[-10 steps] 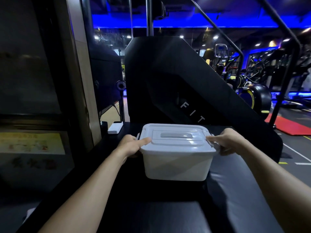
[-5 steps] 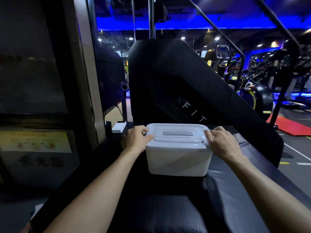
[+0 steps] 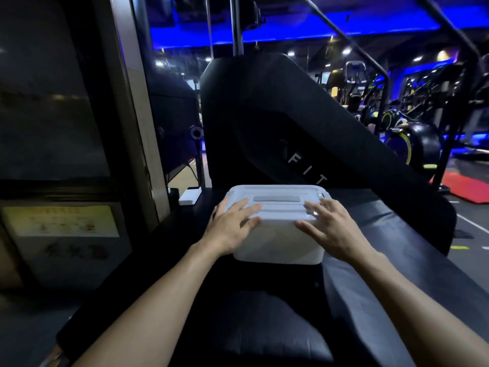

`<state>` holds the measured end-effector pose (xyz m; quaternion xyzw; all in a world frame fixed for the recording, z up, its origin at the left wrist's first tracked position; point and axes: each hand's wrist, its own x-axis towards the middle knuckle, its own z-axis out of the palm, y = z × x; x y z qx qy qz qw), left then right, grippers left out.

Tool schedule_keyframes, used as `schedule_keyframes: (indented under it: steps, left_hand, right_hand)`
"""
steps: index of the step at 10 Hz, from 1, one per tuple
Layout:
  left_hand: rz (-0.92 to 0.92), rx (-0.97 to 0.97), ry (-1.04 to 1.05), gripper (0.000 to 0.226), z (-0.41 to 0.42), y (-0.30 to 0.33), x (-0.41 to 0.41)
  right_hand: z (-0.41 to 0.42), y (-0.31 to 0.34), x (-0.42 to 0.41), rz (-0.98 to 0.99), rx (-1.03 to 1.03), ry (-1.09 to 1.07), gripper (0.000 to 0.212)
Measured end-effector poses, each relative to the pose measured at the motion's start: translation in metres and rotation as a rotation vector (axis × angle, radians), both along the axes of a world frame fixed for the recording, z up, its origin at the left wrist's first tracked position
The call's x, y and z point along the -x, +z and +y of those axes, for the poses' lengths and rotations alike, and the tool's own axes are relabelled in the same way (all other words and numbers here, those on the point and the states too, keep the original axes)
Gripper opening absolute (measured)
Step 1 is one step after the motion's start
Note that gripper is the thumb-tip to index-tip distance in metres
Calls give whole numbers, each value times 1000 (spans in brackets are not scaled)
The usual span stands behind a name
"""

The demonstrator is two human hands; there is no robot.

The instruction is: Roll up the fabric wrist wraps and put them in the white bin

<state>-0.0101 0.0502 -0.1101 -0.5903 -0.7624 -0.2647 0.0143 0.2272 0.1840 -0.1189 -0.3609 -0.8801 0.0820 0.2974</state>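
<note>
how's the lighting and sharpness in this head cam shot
Head view: dim, blue strip light overhead; white bin is the brightest thing; left hand and right hand slightly motion-blurred; wide-angle bending at the edges; black bench shows soft sheen.

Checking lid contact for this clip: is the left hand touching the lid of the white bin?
Touching. The head view shows the left hand with fingers spread flat on the white bin's lid, thumb against its front edge.

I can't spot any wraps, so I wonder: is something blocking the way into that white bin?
Yes. The white plastic lid sits closed on the white plastic bin, covering its opening. The left hand and right hand lie with straight fingers on the lid. No fabric wrist wraps are visible in this view.
</note>
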Motion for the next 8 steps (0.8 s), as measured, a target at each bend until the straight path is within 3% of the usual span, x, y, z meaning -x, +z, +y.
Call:
schedule_keyframes:
  steps: [1, 3, 5, 6, 7, 8]
  left_hand:
    - [4, -8, 13, 46, 18, -6, 16]
    - [-3, -67, 16, 49, 63, -14, 61]
    - [62, -321, 7, 44, 72, -37, 71]
    - [36, -204, 55, 45, 68, -18, 62]
    - [-59, 25, 107, 48, 72, 27, 60]
    - [-311, 166, 117, 52, 67, 94, 56]
  right_hand:
    - [19, -4, 18, 57, 5, 24, 70]
    - [73, -21, 65, 178, -51, 12, 73]
    - [82, -29, 70, 208, -145, -11, 64]
    - [79, -11, 68, 108, -71, 11, 64]
    - [79, 36, 73, -115, 131, -42, 63]
    - [76, 108, 73, -254, 397, -22, 72]
